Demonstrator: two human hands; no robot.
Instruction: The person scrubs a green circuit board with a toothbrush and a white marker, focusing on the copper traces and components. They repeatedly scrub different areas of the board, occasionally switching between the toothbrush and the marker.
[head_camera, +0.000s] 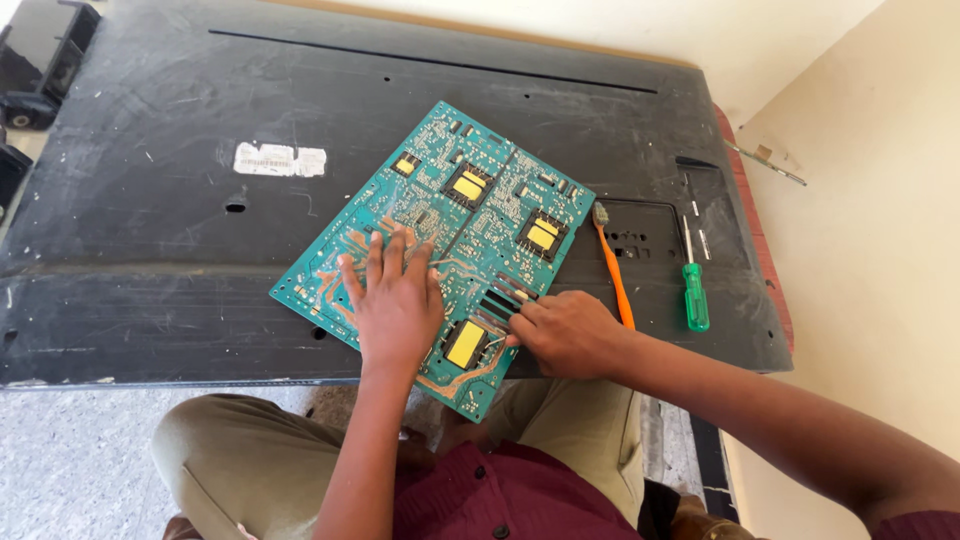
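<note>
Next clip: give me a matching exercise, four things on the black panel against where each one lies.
Things:
1. left hand
2. right hand
3. orange toothbrush
4. green screwdriver

Places:
A. farthest right on the black panel
B. just right of the circuit board
C. flat on the board's middle
D. at the board's lower right edge

Pairs: 1-C, 2-D, 3-B, 4-A

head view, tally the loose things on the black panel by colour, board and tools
Green: 2, the circuit board under the left hand and right hand, and the green-handled screwdriver
Orange: 1, the orange-handled brush
Total: 3, all on the black panel
</note>
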